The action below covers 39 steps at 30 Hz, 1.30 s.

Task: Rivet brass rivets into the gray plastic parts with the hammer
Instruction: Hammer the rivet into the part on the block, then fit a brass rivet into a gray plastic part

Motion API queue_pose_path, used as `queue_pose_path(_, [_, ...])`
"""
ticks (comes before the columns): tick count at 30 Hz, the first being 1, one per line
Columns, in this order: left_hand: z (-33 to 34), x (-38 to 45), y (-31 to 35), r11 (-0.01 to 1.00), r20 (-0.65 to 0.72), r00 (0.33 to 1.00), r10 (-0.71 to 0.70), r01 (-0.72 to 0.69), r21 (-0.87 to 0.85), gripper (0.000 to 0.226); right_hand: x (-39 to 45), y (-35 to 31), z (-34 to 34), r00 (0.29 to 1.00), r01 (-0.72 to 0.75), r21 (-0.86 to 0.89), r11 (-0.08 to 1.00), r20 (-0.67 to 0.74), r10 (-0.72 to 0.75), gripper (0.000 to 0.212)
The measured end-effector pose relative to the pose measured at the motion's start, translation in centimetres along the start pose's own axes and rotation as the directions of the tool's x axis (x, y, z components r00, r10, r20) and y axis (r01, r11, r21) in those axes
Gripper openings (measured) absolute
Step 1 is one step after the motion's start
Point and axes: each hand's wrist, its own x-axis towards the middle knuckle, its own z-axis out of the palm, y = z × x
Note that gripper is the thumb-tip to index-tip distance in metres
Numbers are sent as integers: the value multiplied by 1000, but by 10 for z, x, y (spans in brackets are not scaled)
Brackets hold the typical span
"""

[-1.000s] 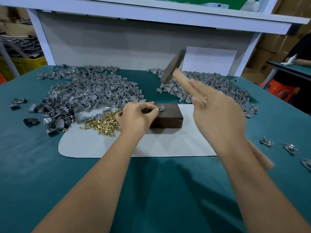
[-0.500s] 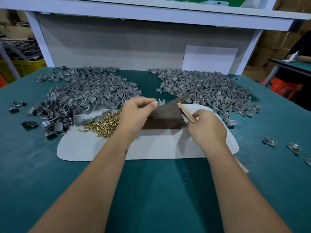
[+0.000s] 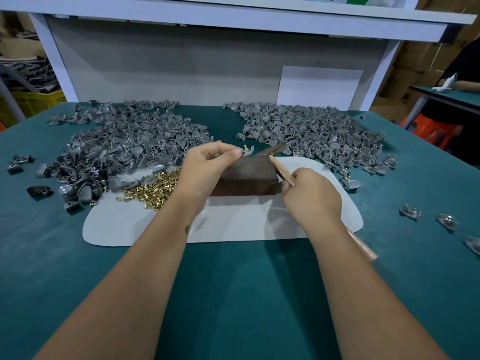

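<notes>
My left hand (image 3: 207, 167) pinches a small gray plastic part (image 3: 247, 152) with a brass rivet standing up in it, at the far left corner of a dark brown block (image 3: 246, 178). My right hand (image 3: 311, 198) grips the wooden handle of the hammer (image 3: 281, 170). The hammer's dark head lies low beside the block's far right corner, just right of the part. A heap of loose brass rivets (image 3: 153, 188) lies on the white mat (image 3: 233, 227) left of the block.
Two big heaps of gray parts cover the teal table, one at the back left (image 3: 124, 146), one at the back right (image 3: 317, 136). A few finished parts (image 3: 410, 211) lie at the right edge. A white shelf frame stands behind. Another person sits far right.
One second ago the hammer was raised high above the block; it has come down and now lies low beside the block. My left hand has kept its hold on the part.
</notes>
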Motion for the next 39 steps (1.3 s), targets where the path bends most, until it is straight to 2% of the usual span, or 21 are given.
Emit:
queue_pose_path(4, [-1,1,-4,997,-58,998,-26,31,73,19,0,1,0,999,-44,3,999,25,44,18])
queue_pose_path(8, [-5,2,-15,946,-88,996,10,19,323,7,-1,-1,-3,999,-50,-2,999,20,50,18])
queue_pose_path(11, [-8,2,-17,909,-35,996,87,-64,413,16,-2,-3,-6,999,16,-150,989,-47,-23,29])
queue_pose_path(12, [-9,3,-17,897,-24,993,115,-93,433,22,-1,-5,-6,992,55,-123,991,-102,-68,30])
queue_pose_path(13, [-9,3,-16,886,-15,991,136,-115,450,25,1,-9,-8,981,111,-23,994,-155,-113,28])
queue_pose_path(15, [-9,3,-16,867,-13,987,161,-135,480,30,6,-21,-11,958,246,273,930,-211,-192,19])
queue_pose_path(17, [-8,4,-15,848,-14,986,169,-138,511,30,11,-36,-10,948,316,451,834,-176,-265,15])
queue_pose_path(19, [-9,5,-16,828,-5,984,177,-146,541,22,15,-49,-8,935,347,495,797,-112,-337,11])
queue_pose_path(22, [-9,5,-16,805,-14,983,185,-144,576,3,22,-58,-4,921,351,464,813,-14,-389,9])
queue_pose_path(25, [-7,4,-16,823,-51,984,169,-112,557,12,26,-62,1,927,340,400,851,8,-374,15])
queue_pose_path(30, [-8,7,-18,834,-22,979,204,-162,528,11,26,-65,2,931,343,369,864,-13,-364,12])
queue_pose_path(33, [-7,7,-19,845,-38,979,200,-153,512,31,24,-64,5,934,342,376,861,-32,-357,10])
queue_pose_path(35, [-6,8,-20,835,-58,978,200,-140,532,36,23,-61,10,939,335,410,849,-67,-338,9])
queue_pose_path(39, [-5,7,-20,825,-73,982,175,-106,554,24,23,-60,19,941,338,441,831,-146,-305,7])
